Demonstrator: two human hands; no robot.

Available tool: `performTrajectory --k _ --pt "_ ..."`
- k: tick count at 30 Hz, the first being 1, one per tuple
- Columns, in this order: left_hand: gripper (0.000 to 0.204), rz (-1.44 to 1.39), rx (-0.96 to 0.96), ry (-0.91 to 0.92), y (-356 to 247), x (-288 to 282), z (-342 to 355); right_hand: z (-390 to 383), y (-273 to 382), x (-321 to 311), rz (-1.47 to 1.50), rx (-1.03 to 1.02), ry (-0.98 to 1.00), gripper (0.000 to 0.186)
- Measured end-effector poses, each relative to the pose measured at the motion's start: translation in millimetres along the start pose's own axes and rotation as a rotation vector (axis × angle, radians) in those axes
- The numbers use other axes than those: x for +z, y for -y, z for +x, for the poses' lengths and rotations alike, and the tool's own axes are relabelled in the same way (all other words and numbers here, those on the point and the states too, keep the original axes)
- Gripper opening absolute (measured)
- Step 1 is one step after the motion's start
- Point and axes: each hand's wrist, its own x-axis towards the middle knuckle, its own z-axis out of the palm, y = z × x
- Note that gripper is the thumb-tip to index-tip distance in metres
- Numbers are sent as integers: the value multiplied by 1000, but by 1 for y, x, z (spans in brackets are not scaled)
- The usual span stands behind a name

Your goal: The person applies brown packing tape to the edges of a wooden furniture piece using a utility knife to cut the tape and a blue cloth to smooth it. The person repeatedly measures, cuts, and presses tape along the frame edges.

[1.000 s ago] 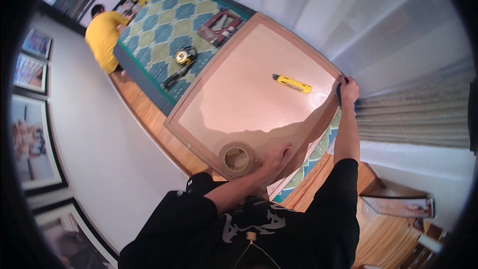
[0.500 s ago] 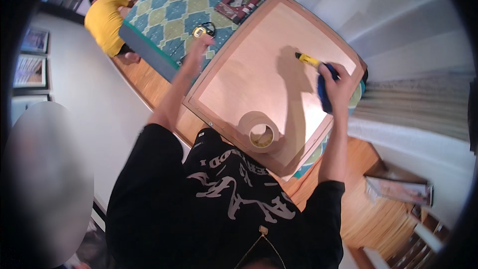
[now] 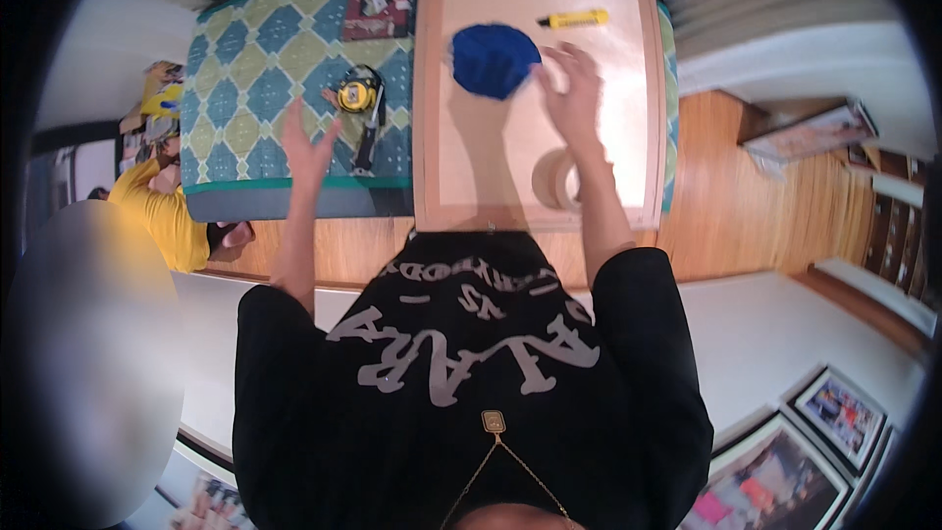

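Note:
My right hand [image 3: 572, 93] is over the pale wooden framed board [image 3: 618, 152], fingers apart. Its fingertips are at the edge of a crumpled blue cloth [image 3: 496, 61]; whether they touch it I cannot tell. A yellow marker-like stick with a black tip [image 3: 579, 19] lies beyond that hand. Beside my right wrist, a roll of tape [image 3: 563, 181] is partly covered by the forearm. My left hand [image 3: 309, 142] is open and holds nothing, above the patterned cover. Nearest to it are a yellow and black tape measure [image 3: 357, 93] and a black-handled tool [image 3: 367, 145].
The green and blue diamond-patterned cover [image 3: 231, 128] extends left of the board. A dark red open case [image 3: 378, 5] sits at its far side. At the left, a person in yellow [image 3: 157, 211] is bent low. A framed picture [image 3: 819, 132] leans at the right.
My view has turned, so the board now appears straight ahead. The yellow stick has left my right hand and lies on the board. The blue cloth is now beside that hand, which has opened.

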Motion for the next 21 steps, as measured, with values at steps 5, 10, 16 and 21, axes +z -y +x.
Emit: performTrajectory --k 5,10,16,21 --pt "70 418 294 167 -10 38 -60 -131 -48 -136 -389 754 66 49" --pt "56 571 401 187 11 39 -38 -165 -20 -118 -53 1279 261 60" --pt "60 530 320 30 12 29 -24 -192 -25 -75 338 1302 -106 49" --pt "81 447 458 17 -26 52 69 -198 -1 -60 404 1189 -214 43"
